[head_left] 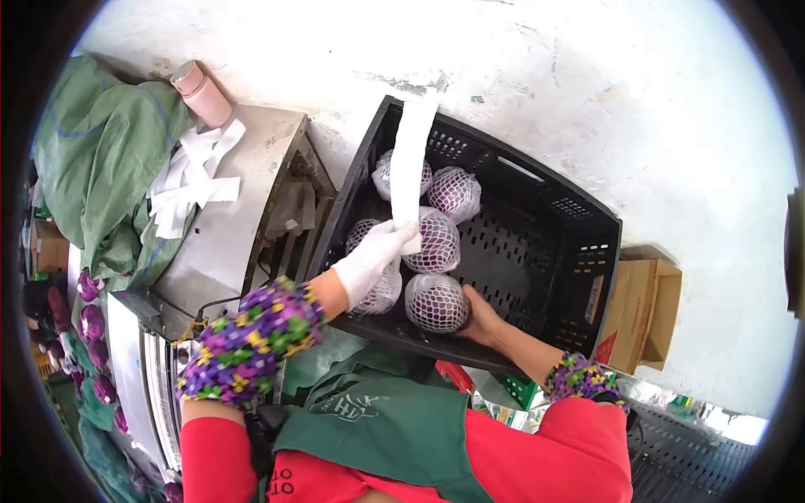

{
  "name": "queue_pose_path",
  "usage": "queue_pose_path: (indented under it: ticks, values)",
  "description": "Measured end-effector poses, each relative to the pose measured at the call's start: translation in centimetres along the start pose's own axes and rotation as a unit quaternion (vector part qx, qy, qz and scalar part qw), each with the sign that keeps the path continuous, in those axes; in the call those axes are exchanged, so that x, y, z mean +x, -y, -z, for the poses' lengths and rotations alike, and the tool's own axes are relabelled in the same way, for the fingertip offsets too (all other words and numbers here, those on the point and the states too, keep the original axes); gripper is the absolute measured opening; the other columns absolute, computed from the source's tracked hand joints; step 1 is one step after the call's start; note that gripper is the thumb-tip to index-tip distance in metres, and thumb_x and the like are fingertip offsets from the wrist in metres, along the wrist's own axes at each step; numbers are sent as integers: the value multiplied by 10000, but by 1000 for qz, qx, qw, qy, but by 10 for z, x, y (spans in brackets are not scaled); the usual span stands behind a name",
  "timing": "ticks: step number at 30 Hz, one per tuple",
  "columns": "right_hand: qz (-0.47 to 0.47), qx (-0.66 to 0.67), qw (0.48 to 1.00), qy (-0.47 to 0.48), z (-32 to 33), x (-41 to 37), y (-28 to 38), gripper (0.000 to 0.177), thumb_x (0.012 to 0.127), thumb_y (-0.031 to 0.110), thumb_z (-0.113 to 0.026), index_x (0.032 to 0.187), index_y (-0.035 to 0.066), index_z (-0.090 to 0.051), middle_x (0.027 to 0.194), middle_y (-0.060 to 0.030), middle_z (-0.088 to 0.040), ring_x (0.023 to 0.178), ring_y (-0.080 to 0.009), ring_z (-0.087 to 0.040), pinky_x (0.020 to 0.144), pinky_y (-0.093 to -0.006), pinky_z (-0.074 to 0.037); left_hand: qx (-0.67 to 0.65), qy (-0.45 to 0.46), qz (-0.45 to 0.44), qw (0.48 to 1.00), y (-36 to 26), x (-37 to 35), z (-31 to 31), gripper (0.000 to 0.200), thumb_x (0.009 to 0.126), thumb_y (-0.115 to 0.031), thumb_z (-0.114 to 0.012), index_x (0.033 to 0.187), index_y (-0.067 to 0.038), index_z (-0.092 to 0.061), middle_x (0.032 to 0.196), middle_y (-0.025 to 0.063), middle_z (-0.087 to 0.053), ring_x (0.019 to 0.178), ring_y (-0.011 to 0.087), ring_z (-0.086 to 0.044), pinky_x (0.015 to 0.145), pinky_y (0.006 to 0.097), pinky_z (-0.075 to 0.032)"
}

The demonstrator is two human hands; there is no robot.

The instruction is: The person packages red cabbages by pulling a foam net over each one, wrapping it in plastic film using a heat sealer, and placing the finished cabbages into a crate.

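My left hand [373,256], in a white glove, pinches the lower end of a long flat white strip [410,159]. The strip runs up over the far rim of a black plastic crate [537,172]. Inside the crate, at its left side, sit several purple cabbages [454,194] in white mesh sleeves. My bare right hand [480,317] is curled against the right side of the nearest netted purple cabbage [436,303]; its fingertips are partly hidden. Part of the netted cabbages at the left is hidden behind my gloved hand.
To the left, a metal table [239,172] bears more white strips [189,180], a pink bottle [202,94] and a green sack [109,159]. Loose purple cabbages [94,323] lie at the far left. A cardboard box [644,310] stands right of the crate, against a white wall [671,126].
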State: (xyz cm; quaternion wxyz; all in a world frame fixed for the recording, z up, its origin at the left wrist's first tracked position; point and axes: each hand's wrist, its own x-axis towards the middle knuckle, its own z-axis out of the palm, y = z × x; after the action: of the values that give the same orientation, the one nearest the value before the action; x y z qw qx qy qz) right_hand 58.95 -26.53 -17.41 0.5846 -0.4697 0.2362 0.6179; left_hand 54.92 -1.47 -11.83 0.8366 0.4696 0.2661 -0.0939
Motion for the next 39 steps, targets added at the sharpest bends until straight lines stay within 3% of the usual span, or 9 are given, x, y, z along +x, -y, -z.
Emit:
queue_pose_path:
  ticks: [6,10,12,16,20,25,32,35,39]
  values:
    - [-1,21,1000,15,-30,14,-19,539,955,451,-353,1391,136,-332,1366,-81,-451,1228,-250,-459,1020,-464,-353,-30,25,82,996,19,34,-12,155,924,-223,-554,1031,-115,-580,859,1,-595,835,107,-578,659,311,-511]
    - [28,-382,923,-21,-14,0,21,671,913,543,-406,1345,31,-354,1337,-120,-463,1204,-213,-463,978,-426,-380,-41,10,65,997,-2,6,-24,234,912,-189,-582,1056,-5,-587,929,42,-630,850,127,-588,706,287,-495]
    - [-23,-744,665,-64,-44,-27,64,722,903,592,-392,1328,9,-383,1312,-146,-481,1206,-227,-442,1007,-400,-332,-19,15,10,1000,-7,-17,-14,206,902,-169,-598,1020,-1,-606,860,28,-627,749,109,-587,650,247,-479]
    - [359,-239,893,126,-142,-62,99,552,900,468,-530,1185,-5,-544,1079,-153,-623,947,-247,-596,877,-393,-448,109,54,-49,991,-40,-105,4,159,890,-163,-598,962,-23,-621,786,16,-615,682,78,-565,593,223,-471]
    - [467,-276,817,196,-258,-78,95,332,944,283,-502,1035,-26,-585,794,-91,-616,728,-135,-585,634,-268,-458,98,-6,-2,995,-27,-181,21,320,882,-220,-620,1126,-17,-575,909,41,-617,828,111,-587,733,266,-502]
    - [152,-695,624,323,-345,-138,-20,417,895,409,-576,842,5,-667,649,-39,-599,549,-106,-541,509,-263,-434,133,-357,-443,811,-20,-370,32,812,834,-184,-674,1455,-110,-156,1350,153,-382,1187,232,-426,996,370,-372]
    - [1,-754,440,487,-452,-6,-186,460,922,460,-515,817,20,-596,641,24,-520,554,-53,-447,484,-251,-370,-84,-668,-376,637,92,-418,132,268,866,-119,-605,1104,4,-599,1004,52,-609,957,110,-562,853,258,-452]
    - [-135,-636,580,491,-481,-17,-283,524,962,488,-390,898,5,-582,683,-7,-579,567,-51,-493,502,-216,-387,-234,-636,-507,533,153,-500,142,245,875,-124,-607,1085,-18,-539,955,27,-578,873,97,-564,796,261,-467]
    - [173,-593,453,643,-501,-41,-410,452,950,354,-503,1204,-20,-524,1081,-88,-589,924,-120,-568,814,-227,-441,-231,-649,-489,535,207,-569,160,153,854,-142,-643,956,-48,-578,981,24,-564,878,98,-555,809,249,-447]
